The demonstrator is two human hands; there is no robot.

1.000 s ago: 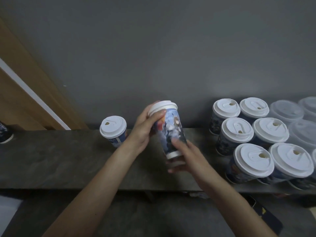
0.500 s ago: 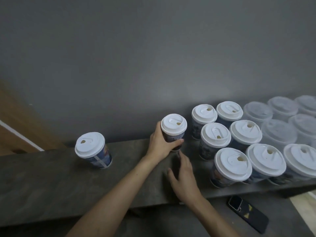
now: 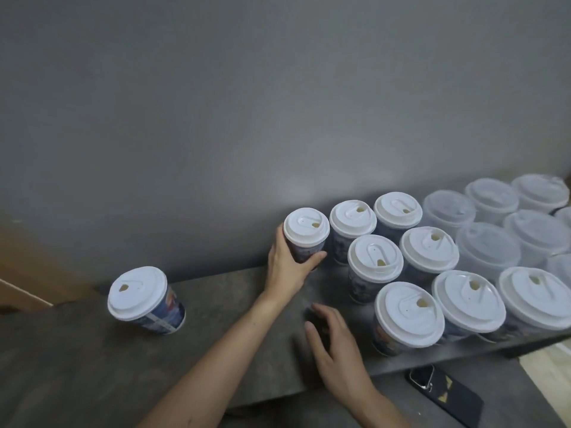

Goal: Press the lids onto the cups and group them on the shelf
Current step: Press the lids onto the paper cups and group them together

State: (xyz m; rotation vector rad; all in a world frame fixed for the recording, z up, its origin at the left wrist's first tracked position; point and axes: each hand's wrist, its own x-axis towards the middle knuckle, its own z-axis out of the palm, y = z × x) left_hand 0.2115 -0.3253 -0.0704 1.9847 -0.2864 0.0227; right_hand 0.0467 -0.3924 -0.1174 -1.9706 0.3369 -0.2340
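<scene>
The cup with the white lid (image 3: 306, 233) stands up straight at the back of the shelf (image 3: 77, 366). It is just beside the group of cups (image 3: 375, 262) on its right. The left hand (image 3: 285, 273) wraps round its side and holds it. The right hand (image 3: 335, 341) is loose and holds nothing. One lone cup (image 3: 145, 301) stands far off to the left, nearer the left hand.
</scene>
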